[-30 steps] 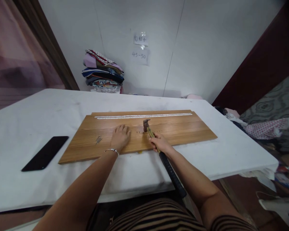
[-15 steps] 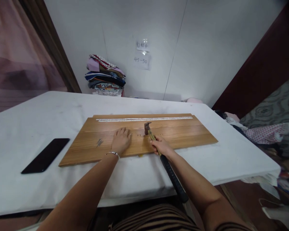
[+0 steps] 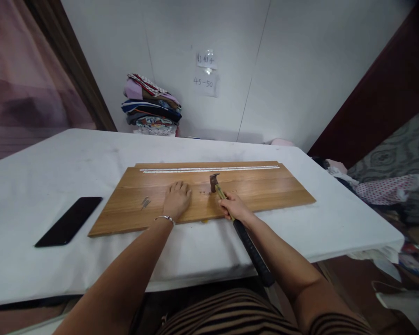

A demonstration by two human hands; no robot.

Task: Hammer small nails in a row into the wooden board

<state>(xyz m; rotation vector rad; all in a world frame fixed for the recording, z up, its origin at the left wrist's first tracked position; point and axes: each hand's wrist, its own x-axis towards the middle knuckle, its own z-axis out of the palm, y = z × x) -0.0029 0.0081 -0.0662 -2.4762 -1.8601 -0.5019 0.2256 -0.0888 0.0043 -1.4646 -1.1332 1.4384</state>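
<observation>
A long wooden board (image 3: 265,190) lies on the white table (image 3: 38,177). My left hand (image 3: 176,199) rests flat on the board, fingers stretched out, holding nothing. My right hand (image 3: 233,206) is closed round the shaft of a hammer (image 3: 215,182), close to its head. The dark head stands on the board beside a row of small nail marks. The hammer's black grip (image 3: 253,253) runs back under my forearm. A few loose nails (image 3: 145,202) lie on the board to the left of my left hand.
A black phone (image 3: 69,220) lies on the table at the left. A white strip (image 3: 209,169) runs along the board's far edge. Folded clothes (image 3: 150,104) are stacked against the back wall. More cloth (image 3: 387,188) lies off the table's right side.
Both hands and the hammer stay in nearly the same place on the board. Only the camera view has shifted slightly.
</observation>
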